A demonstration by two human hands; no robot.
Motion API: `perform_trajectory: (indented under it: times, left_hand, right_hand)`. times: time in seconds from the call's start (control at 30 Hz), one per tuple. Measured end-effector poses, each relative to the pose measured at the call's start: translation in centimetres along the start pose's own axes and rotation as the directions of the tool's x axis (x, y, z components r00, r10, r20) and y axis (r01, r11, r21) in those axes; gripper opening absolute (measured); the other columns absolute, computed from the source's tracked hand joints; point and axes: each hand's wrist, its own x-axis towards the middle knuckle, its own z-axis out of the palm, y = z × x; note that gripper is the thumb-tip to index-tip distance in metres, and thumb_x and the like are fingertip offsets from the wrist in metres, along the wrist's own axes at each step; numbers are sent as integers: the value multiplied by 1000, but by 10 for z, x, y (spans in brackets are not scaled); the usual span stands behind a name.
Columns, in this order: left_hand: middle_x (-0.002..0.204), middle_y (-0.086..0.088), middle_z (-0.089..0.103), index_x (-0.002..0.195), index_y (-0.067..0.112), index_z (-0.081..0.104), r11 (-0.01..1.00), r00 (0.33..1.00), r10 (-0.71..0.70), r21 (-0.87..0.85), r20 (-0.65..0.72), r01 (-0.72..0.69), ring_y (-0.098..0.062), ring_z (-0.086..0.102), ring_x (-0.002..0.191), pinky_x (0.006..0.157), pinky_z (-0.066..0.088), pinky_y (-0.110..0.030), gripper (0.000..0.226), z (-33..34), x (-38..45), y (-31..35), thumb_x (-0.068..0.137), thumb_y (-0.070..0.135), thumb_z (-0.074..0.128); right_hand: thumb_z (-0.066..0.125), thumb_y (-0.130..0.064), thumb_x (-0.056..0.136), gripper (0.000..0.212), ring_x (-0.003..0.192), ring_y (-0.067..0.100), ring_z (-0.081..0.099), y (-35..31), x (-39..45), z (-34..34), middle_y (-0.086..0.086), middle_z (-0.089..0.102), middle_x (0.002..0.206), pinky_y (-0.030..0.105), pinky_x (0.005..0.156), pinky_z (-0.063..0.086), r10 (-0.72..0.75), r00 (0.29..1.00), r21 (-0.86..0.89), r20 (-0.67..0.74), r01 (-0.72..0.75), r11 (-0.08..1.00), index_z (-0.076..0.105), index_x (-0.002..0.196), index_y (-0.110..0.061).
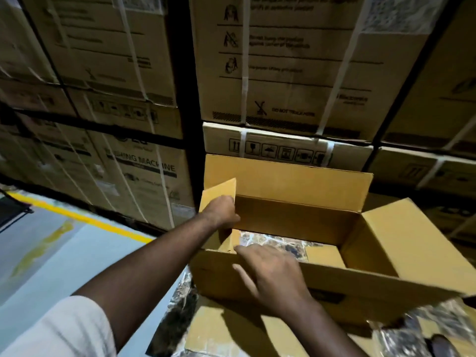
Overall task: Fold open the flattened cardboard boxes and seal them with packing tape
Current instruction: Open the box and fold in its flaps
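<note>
Box: the tan corrugated cardboard box (296,222) stood opened out, low and centre-right, its bottom unsealed.
Left grip: left hand (221,211) curled round the small left end flap (219,194).
Right grip: right hand (273,271) lay flat-fingered on the near wall, holding nothing.
Risk: the untaped box might skew or the flap crease.
Hidden: no tape showed; the left fingertips were hidden.

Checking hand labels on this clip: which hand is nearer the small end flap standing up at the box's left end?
Left. The left hand grips that flap; the right hand rests on the box's near wall.
</note>
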Motion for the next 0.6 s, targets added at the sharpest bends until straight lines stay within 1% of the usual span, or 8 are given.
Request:
perform_trajectory:
  times: [0.1,0.17,0.23,0.33,0.4,0.47,0.53,0.6]
  left_hand:
    - [110,-6,69,116,13,65,999,1000,8,37,24,-9,-22,66,96,76,56,-33,30,6,3,5,93,30,73]
    - [111,-7,68,117,12,65,992,999,35,118,36,-39,-22,66,99,78,57,-32,27,3,7,7,94,26,72]
    - [110,-4,67,121,12,66,980,995,77,178,70,-88,-20,65,99,80,56,-32,28,-1,11,4,95,21,70]
    - [124,-2,64,135,17,58,976,982,133,157,133,-153,-19,63,110,90,56,-32,41,-5,16,-2,95,17,66]
    - [136,-3,61,142,18,54,972,979,165,148,116,-182,-20,62,117,95,56,-33,50,-5,17,-4,94,20,66]
    - [136,-5,62,142,17,54,976,981,174,119,90,-184,-20,63,116,94,58,-34,50,-5,17,-2,93,20,66]
    - [133,-5,63,140,17,56,978,981,173,102,92,-182,-19,64,113,92,59,-34,49,-4,18,1,93,17,67]
    - [127,-4,65,138,17,57,982,983,157,94,97,-166,-19,65,108,86,60,-33,47,-3,20,1,93,16,67]
  right_hand:
    - [55,-59,102,40,97,14,70,37,-3,-32,-7,77,107,39,88,54,252,953,110,-169,-236,966,77,109,-26]
    - [57,-57,100,39,112,24,64,87,-14,-59,1,73,119,52,101,48,527,806,-55,-269,-559,827,76,110,-24]
    - [60,-64,94,50,146,37,37,148,-28,-84,12,51,152,66,118,29,799,553,-278,-235,-826,490,69,129,-28]
    - [71,-71,83,76,157,47,-11,222,-53,-101,10,0,175,76,121,7,991,114,-423,-67,-903,75,49,150,-41]
    - [81,-64,74,89,150,54,23,252,-62,-94,17,23,169,77,113,31,994,-58,-325,96,-945,-24,43,151,-41]
    - [86,-60,70,89,118,43,59,257,-64,-86,19,59,135,63,96,53,981,-61,-237,182,-971,-16,45,145,-32]
    - [78,-68,77,82,129,41,51,255,-68,-88,15,58,140,58,107,43,997,-13,-332,80,-943,14,49,144,-30]
    - [74,-75,77,91,150,47,27,261,-68,-97,16,37,162,68,120,22,998,-64,-390,28,-920,-48,46,152,-31]
